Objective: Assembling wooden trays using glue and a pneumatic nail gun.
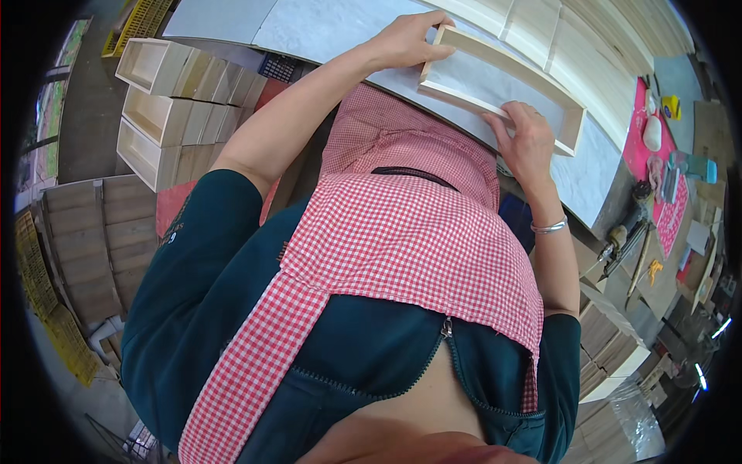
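Note:
A long, narrow rectangular frame of pale wood (514, 68) lies at the front of the bluish-white tabletop (317, 35). Through its middle shows a surface coloured like the tabletop. My left hand (406, 42) grips the frame's left end, thumb on the near side and fingers bent over the far corner. On the near long side, toward the right end, my right hand (531, 139) pinches the rim between thumb and fingers. A silver bangle (549, 226) circles my right wrist.
Pale wooden boards (595, 50) lie behind the frame. Stacked wooden boxes (158, 116) stand at my left, and more boxes (610, 340) at lower right. A power tool (614, 238), a white bottle (652, 133) and pink cloth (671, 216) crowd the right side.

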### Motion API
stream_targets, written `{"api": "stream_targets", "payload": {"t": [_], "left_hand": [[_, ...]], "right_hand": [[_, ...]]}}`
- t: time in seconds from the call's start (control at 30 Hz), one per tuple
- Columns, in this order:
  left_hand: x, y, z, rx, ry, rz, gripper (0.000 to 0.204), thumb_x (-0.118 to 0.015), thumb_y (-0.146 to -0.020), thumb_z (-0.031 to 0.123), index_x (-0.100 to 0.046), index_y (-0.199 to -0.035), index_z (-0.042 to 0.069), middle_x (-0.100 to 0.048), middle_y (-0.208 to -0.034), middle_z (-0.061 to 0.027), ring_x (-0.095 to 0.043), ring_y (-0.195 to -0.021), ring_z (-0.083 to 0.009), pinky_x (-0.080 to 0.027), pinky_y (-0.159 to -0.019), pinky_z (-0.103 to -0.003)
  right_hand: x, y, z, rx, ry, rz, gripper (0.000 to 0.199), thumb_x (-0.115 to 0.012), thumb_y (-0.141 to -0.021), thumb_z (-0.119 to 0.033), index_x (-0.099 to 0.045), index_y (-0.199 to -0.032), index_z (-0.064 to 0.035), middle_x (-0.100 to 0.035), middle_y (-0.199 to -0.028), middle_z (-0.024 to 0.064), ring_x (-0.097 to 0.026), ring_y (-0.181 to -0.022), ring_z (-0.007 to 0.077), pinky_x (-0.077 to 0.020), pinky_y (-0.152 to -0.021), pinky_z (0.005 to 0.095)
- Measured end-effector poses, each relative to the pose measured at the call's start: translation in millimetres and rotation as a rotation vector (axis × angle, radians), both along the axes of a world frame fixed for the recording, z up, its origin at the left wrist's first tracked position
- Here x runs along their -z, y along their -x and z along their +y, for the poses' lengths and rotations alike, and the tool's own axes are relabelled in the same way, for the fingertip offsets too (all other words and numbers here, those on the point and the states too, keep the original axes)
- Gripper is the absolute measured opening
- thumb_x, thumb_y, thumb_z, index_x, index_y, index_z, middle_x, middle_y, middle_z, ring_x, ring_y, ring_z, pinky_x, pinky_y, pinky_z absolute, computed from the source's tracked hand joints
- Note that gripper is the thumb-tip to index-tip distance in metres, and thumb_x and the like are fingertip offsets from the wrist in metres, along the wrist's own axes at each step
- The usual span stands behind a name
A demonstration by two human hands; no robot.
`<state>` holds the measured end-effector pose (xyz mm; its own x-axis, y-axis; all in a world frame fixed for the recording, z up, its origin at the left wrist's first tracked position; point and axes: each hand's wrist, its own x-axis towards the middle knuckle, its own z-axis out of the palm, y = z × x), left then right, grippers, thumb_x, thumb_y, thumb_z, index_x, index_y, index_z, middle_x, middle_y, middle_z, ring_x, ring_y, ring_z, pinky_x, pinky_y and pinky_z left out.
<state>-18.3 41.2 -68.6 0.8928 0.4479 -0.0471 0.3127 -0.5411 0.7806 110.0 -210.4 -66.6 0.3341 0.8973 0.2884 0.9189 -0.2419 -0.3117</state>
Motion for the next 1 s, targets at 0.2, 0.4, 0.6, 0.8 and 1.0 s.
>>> {"api": "stream_targets", "payload": {"t": [0.2, 0.4, 0.6, 0.8, 1.0], "left_hand": [[11, 15, 5, 0.057, 0.140, -0.010, 0.070, -0.080, -0.080, 0.018, -0.050, -0.144, 0.015, -0.066, -0.124, -0.0170, -0.067, -0.093, -0.0274, -0.062, -0.074, -0.032], [18, 37, 0, 0.232, 0.155, -0.063, 0.102, -0.087, -0.073, 0.016, -0.031, -0.158, 0.019, -0.061, -0.133, -0.0160, -0.066, -0.088, -0.0262, -0.061, -0.078, -0.032], [20, 41, -7, 0.262, -0.047, -0.132, 0.111, -0.089, -0.071, 0.011, -0.023, -0.161, 0.016, -0.051, -0.144, -0.0153, -0.064, -0.084, -0.0239, -0.060, -0.078, -0.029], [13, 41, -10, 0.273, -0.066, -0.164, 0.107, -0.085, -0.073, 0.001, -0.024, -0.160, 0.012, -0.047, -0.148, -0.0134, -0.063, -0.081, -0.0249, -0.060, -0.078, -0.029], [4, 42, -13, 0.254, -0.041, -0.078, 0.107, -0.084, -0.072, -0.001, -0.024, -0.160, 0.011, -0.046, -0.150, -0.0132, -0.063, -0.082, -0.0254, -0.059, -0.080, -0.030]], "right_hand": [[0, 2, 0, -0.004, -0.025, -0.050, 0.020, -0.075, -0.088, -0.025, -0.066, -0.091, -0.0078, -0.064, -0.077, 0.0037, -0.060, -0.069, 0.0208, -0.0469, -0.069, 0.0330], [-1, 4, 1, 0.013, -0.032, -0.058, 0.020, -0.076, -0.088, -0.025, -0.066, -0.090, -0.0076, -0.065, -0.078, 0.0043, -0.060, -0.070, 0.0211, -0.0471, -0.069, 0.0330], [-6, 6, 3, 0.009, 0.022, -0.056, 0.020, -0.077, -0.087, -0.022, -0.067, -0.094, -0.0063, -0.067, -0.085, 0.0068, -0.062, -0.073, 0.0220, -0.0492, -0.070, 0.0319], [-8, 42, 48, -0.157, -0.255, 0.066, 0.020, -0.077, -0.085, -0.012, -0.070, -0.103, -0.0057, -0.068, -0.097, 0.0069, -0.063, -0.079, 0.0211, -0.0491, -0.076, 0.0313], [9, 59, 78, -0.311, -0.360, 0.007, 0.020, -0.074, -0.085, -0.011, -0.072, -0.105, -0.0098, -0.065, -0.094, 0.0039, -0.058, -0.074, 0.0188, -0.0465, -0.067, 0.0304]]}}
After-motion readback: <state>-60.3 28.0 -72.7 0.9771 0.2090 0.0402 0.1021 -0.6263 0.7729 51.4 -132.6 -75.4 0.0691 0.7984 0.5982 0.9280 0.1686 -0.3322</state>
